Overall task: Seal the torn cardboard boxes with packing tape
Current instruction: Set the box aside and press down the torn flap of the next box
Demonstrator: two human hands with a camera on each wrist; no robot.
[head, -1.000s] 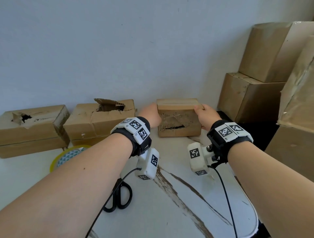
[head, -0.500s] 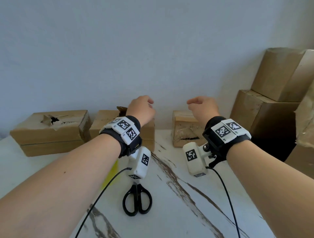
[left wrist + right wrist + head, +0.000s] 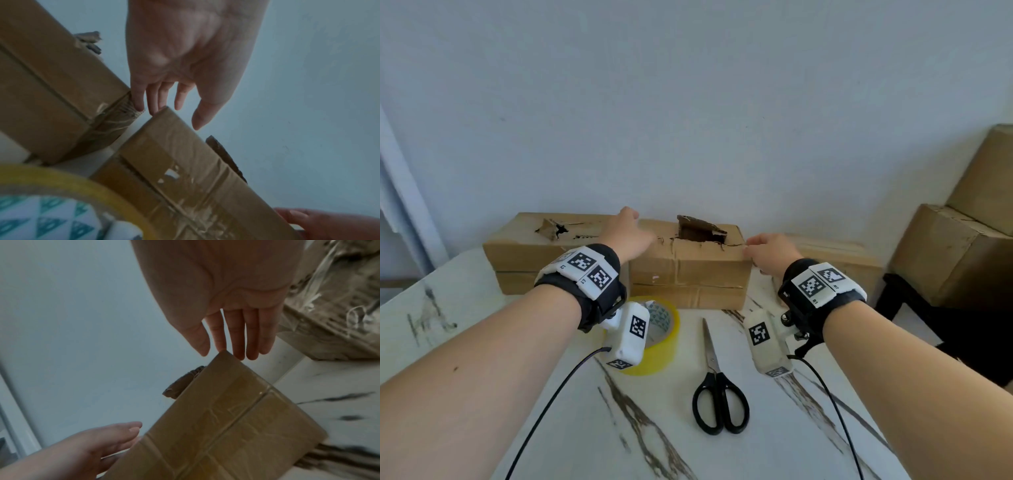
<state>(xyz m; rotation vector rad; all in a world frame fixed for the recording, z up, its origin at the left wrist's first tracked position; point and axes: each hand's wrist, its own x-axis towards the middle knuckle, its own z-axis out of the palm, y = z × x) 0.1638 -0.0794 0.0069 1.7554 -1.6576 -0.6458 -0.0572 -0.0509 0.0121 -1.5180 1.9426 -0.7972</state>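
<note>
Three torn cardboard boxes stand in a row against the wall. The middle box (image 3: 688, 270) (image 3: 185, 170) (image 3: 236, 418) has a ripped flap standing up on its top. My left hand (image 3: 630, 233) (image 3: 176, 105) reaches its left end with straight fingers dipping into the gap beside the left box (image 3: 530, 246) (image 3: 51, 97). My right hand (image 3: 767, 250) (image 3: 226, 347) touches its top right corner, fingers straight. Neither hand holds anything. The right box (image 3: 839, 253) (image 3: 339, 321) sits partly behind my right wrist. A yellow tape roll (image 3: 664, 329) (image 3: 82, 183) lies in front of the middle box.
Black scissors (image 3: 719, 387) lie shut on the white marble table (image 3: 774, 445), to the right of the tape. Larger cardboard boxes (image 3: 955, 257) are stacked on a dark stand off the table's right side. The wall is right behind the row.
My hands let go of the right box, lifted loosely curled, then moved left and came down at the two ends of the middle box with fingers straightened.
</note>
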